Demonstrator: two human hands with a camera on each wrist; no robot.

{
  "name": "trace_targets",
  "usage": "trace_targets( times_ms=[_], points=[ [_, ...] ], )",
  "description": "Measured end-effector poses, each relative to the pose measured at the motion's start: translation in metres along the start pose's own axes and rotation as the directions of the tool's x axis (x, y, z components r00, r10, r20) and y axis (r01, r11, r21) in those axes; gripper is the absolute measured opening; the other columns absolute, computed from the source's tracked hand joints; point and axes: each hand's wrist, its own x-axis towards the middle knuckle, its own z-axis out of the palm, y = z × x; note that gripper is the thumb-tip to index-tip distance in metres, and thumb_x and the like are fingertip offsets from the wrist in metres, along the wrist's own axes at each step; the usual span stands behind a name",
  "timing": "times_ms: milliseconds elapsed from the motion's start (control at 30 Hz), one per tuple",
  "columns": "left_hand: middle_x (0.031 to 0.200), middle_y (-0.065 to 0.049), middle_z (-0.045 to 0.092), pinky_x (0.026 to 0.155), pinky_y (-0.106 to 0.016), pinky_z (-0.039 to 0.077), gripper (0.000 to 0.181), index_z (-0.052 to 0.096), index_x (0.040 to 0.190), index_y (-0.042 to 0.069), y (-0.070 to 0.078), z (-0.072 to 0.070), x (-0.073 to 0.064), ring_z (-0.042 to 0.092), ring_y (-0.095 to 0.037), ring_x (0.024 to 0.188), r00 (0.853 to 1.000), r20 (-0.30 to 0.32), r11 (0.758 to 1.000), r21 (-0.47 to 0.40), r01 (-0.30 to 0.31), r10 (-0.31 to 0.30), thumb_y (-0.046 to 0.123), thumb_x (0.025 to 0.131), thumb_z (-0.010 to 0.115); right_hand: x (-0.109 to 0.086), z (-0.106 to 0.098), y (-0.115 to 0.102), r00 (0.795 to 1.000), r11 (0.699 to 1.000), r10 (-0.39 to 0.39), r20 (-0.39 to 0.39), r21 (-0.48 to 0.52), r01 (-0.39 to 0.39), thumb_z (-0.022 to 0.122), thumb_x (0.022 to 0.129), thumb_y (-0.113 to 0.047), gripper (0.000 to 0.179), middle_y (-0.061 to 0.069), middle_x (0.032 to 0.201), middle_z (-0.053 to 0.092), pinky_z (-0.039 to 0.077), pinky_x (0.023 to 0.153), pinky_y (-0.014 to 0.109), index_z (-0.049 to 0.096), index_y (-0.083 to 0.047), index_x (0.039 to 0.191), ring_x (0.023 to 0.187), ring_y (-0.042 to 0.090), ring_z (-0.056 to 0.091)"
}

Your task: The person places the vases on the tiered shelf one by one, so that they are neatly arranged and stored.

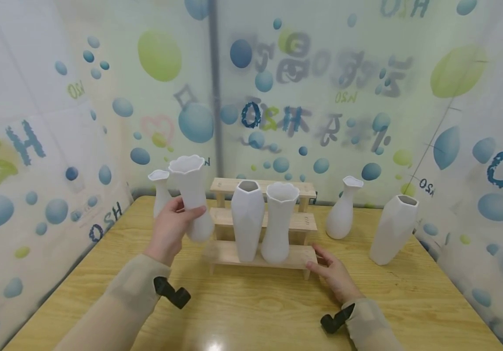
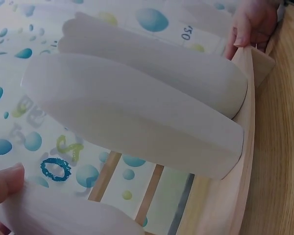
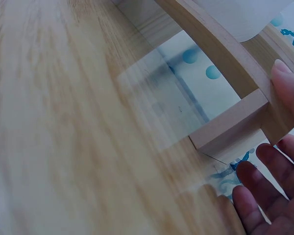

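My left hand [image 1: 168, 231] grips a white vase [image 1: 192, 192] with a wavy rim, thumb across its front. That vase is held at the left end of a three-tier wooden stand [image 1: 222, 251], its base overlapping the stand's edge in the head view. On the stand's lowest shelf stand a white faceted vase [image 1: 248, 224] and a second wavy-rimmed vase [image 1: 280, 222], side by side. My right hand [image 1: 332, 275] holds the right end of that shelf. In the right wrist view the thumb [image 3: 289, 88] lies on the plank's top and the fingers are below its end.
A slim-necked white vase [image 1: 160, 190] stands behind my left hand, partly hidden. Right of the stand are another slim-necked vase [image 1: 340, 217] and a faceted vase [image 1: 394, 231]. All rest on a wooden table [image 1: 251, 312], with patterned curtains [image 1: 343, 136] around it.
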Motion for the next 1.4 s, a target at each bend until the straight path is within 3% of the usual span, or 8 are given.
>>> trace_targets(
  times_ms=[200,933,1400],
  points=[
    [0.144,-0.01,0.043,0.106,-0.058,0.029,0.066,0.042,0.143,0.009,0.004,0.005,0.006,0.039,-0.033,0.13,0.999,0.033,1.0,-0.003,-0.007,0.007,0.022,0.086,0.073,0.0,0.0,0.0,1.0,1.0,0.0,0.004,0.001,0.0,0.069,0.09,-0.021,0.069,0.019,0.141,0.046,0.032,0.103,0.046,0.035,-0.005,0.148,0.124,0.032,0.044],
    [0.144,-0.006,0.044,0.108,-0.054,0.028,0.07,0.042,0.144,0.014,0.019,0.024,0.02,0.039,-0.03,0.13,0.998,0.062,1.0,-0.019,0.008,-0.007,0.027,0.084,0.076,-0.001,0.001,-0.001,1.0,1.0,-0.005,0.001,0.008,0.005,0.069,0.09,-0.019,0.068,0.02,0.14,0.046,0.031,0.104,0.047,0.036,-0.005,0.148,0.124,0.032,0.044],
    [0.141,-0.004,0.048,0.107,-0.051,0.032,0.066,0.048,0.139,0.015,0.02,0.041,0.031,0.044,-0.027,0.127,0.994,0.11,1.0,-0.022,0.011,-0.009,0.028,0.082,0.078,-0.001,0.0,-0.001,1.0,1.0,-0.007,0.003,-0.013,0.007,0.068,0.09,-0.021,0.068,0.019,0.141,0.046,0.031,0.104,0.048,0.036,-0.006,0.148,0.124,0.032,0.045]
  ],
)
